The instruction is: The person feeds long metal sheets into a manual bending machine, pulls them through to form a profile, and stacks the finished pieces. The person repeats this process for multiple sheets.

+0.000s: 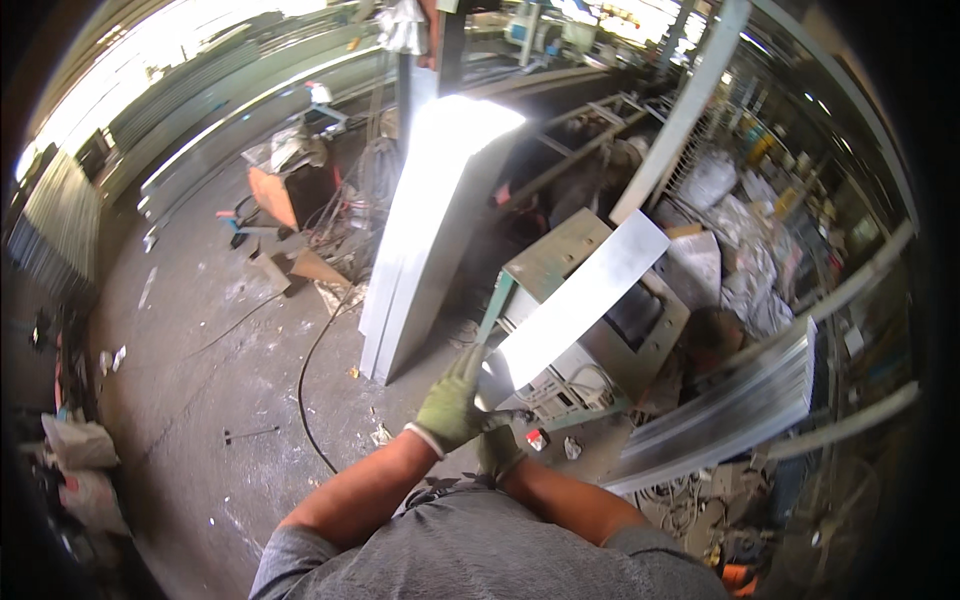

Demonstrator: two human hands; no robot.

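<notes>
Both green-gloved hands grasp the near end of a long flat shiny metal strip [585, 300]: the left hand [450, 400] clenched on its edge, the right hand [498, 450] gripping underneath. That likely steadies its length, which slants over the grey-green machine cabinet [560, 250].

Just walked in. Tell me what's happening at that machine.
A person in green work gloves holds the near end of a long flat metal strip. The left hand closes its grip on the strip's end, and the right hand sits just below it. The strip lies slanted across a grey box-shaped machine. More bright metal sheets lean upright on the concrete floor to the left.
</notes>
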